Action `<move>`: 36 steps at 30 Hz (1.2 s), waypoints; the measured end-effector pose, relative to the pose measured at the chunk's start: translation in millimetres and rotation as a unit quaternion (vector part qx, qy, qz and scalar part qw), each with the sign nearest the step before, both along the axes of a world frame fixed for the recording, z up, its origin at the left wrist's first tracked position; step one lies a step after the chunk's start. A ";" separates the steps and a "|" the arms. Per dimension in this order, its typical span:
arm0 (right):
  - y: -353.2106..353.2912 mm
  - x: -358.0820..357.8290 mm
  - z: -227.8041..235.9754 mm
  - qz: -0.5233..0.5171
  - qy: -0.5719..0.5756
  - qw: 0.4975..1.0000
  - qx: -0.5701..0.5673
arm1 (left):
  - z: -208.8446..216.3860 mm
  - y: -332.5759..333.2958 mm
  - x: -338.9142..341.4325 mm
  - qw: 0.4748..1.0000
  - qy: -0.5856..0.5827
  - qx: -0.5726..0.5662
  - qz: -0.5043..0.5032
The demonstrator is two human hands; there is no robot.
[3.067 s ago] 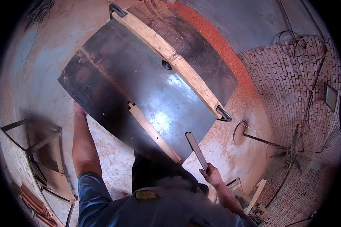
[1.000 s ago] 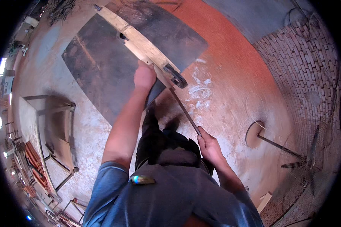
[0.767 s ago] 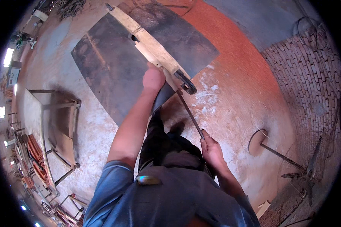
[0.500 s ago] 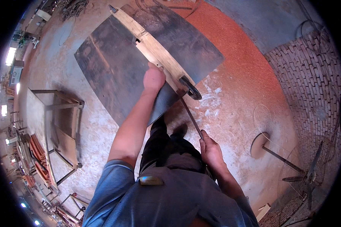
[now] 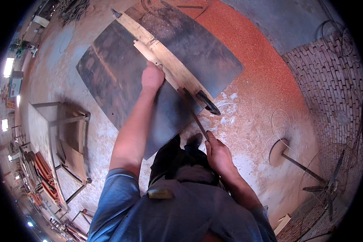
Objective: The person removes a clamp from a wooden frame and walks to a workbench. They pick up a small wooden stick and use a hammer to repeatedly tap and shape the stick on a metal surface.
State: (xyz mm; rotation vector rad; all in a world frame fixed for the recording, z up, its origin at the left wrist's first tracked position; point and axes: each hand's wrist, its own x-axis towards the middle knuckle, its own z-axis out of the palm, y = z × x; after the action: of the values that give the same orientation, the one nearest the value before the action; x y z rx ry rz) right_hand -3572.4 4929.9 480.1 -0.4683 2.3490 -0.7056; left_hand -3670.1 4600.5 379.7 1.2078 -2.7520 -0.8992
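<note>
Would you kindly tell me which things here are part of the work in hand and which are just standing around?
In hand: left hand on the plank; right hand holding the rod; dark sheet; clamp.
Standing around: metal frame; fan; brick wall.

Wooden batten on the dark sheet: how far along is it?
Done: the wooden batten lies across the dark sheet, clamp at its near end. In hand: left hand presses the batten; right hand holds a thin bar toward the clamp. Whether any fastening is left cannot be seen.
</note>
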 end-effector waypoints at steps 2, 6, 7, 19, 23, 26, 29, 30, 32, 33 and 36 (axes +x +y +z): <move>-9.4 -3.8 -6.2 0.004 0.031 0.999 -0.032 | -1.4 -15.1 -4.7 1.000 -0.001 -0.007 0.004; -41.6 -20.7 -10.8 0.025 0.032 0.998 -0.037 | -2.6 -51.9 -20.9 1.000 -0.008 -0.010 0.012; -50.8 -24.2 -15.8 0.030 0.036 0.998 -0.041 | -2.7 -64.7 -24.6 1.000 -0.014 -0.016 0.013; -148.0 -64.1 -19.8 0.032 0.056 0.997 -0.034 | 9.2 -157.5 -67.2 0.999 -0.041 0.019 0.004; -179.0 -75.1 -13.7 0.043 0.030 0.999 -0.013 | -26.6 -213.9 -72.0 0.998 -0.046 -0.025 -0.042; -200.6 -86.6 -18.0 0.041 0.031 0.999 -0.013 | -7.3 -221.7 -88.7 0.999 -0.044 0.026 -0.006; -219.4 -93.3 -37.8 0.058 0.077 0.995 -0.035 | 30.3 -209.4 -95.6 0.997 -0.047 0.001 0.063; -224.3 -96.1 -34.0 0.060 0.067 0.995 -0.032 | 32.8 -214.7 -97.2 0.996 -0.058 0.022 0.065; -232.1 -98.0 -23.6 0.063 0.042 0.997 -0.022 | 39.6 -217.3 -97.9 0.992 -0.083 0.069 0.066; -231.5 -95.7 -23.6 0.064 0.039 0.996 -0.038 | 45.1 -219.3 -94.9 0.987 -0.059 0.148 0.033; -209.9 -74.9 -13.5 0.073 0.008 0.995 -0.070 | 34.2 -230.8 -74.7 0.978 0.023 0.187 0.091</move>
State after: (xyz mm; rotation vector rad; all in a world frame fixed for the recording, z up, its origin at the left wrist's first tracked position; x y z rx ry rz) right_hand -3647.3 4720.0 466.7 -0.7017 2.2612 -0.8014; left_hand -3744.7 4369.8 413.9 1.4341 -2.4532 -1.4449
